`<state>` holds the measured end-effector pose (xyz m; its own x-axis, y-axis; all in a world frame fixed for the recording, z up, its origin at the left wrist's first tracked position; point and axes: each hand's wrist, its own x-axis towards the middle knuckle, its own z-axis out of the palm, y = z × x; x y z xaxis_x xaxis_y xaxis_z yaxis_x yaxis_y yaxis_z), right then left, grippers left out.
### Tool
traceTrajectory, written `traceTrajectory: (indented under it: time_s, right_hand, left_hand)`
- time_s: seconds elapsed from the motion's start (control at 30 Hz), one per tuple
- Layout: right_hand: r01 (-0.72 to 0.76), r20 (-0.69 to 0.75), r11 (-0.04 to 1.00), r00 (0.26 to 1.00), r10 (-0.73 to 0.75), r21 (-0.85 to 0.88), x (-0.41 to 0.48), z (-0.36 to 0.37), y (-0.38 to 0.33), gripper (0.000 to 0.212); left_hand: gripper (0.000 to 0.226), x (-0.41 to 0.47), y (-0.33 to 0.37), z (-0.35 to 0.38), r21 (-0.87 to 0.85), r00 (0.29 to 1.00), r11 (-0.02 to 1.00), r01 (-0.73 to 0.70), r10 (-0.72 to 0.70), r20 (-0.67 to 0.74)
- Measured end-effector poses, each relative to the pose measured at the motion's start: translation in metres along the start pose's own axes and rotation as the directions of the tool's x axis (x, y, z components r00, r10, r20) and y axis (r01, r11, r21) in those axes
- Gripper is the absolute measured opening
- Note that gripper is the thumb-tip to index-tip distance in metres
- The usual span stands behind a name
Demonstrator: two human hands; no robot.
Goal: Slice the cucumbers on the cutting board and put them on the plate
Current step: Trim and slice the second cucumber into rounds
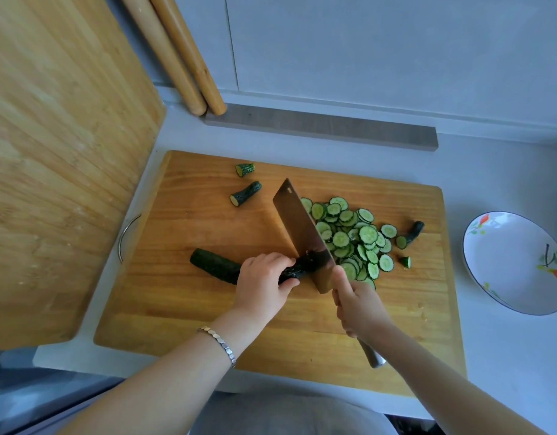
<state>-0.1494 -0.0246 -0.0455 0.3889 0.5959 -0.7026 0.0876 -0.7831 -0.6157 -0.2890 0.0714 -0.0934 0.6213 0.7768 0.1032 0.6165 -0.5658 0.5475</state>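
At frame centre, my left hand (264, 282) grips the dark green cucumber (214, 265) lying lengthwise leftward on the wooden cutting board (208, 315), while my right hand (360, 304), gripping the steel cleaver (302, 233), cuts its right end.

Soft, even, cool-toned light fills a wide-angle view. Shadows are faint, only a weak smudge on the cutting board (208, 309) under the left hand (264, 281) and right hand (358, 306). The cleaver (299, 227) blade carries a dull sheen, and small glints mark the dark skin of the cucumber (214, 265). The centre is sharp. Lens distortion bows the upright board (57, 152) at left and stretches the plate (506, 255) at the right edge; the bottom corners go soft and dim.
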Motion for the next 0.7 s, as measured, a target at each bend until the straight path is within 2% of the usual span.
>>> traceTrajectory:
  time_s: [0.07,0.13,0.3,0.7]
  right_hand:
    - [-0.027,0.007,0.995,1.000,0.027,0.092,-0.005,-0.006,0.001,0.053]
    - [-0.035,0.017,0.994,0.999,0.034,0.103,-0.010,-0.013,0.000,0.054]
    - [-0.030,0.038,0.998,0.999,0.029,0.049,-0.022,-0.028,-0.007,0.054]
    - [-0.029,0.051,0.994,0.998,0.035,-0.107,-0.013,-0.018,-0.014,0.054]
  left_hand:
    - [0.035,-0.001,0.000,0.001,-0.005,1.000,1.000,0.026,-0.026,-0.009]
    - [0.035,-0.001,0.001,0.002,-0.020,0.998,0.998,0.056,-0.056,-0.012]
    - [0.032,0.000,0.001,0.001,-0.035,0.995,0.994,0.104,-0.103,0.005]
    - [0.029,0.002,0.002,-0.001,-0.035,0.997,0.997,0.072,-0.071,0.019]
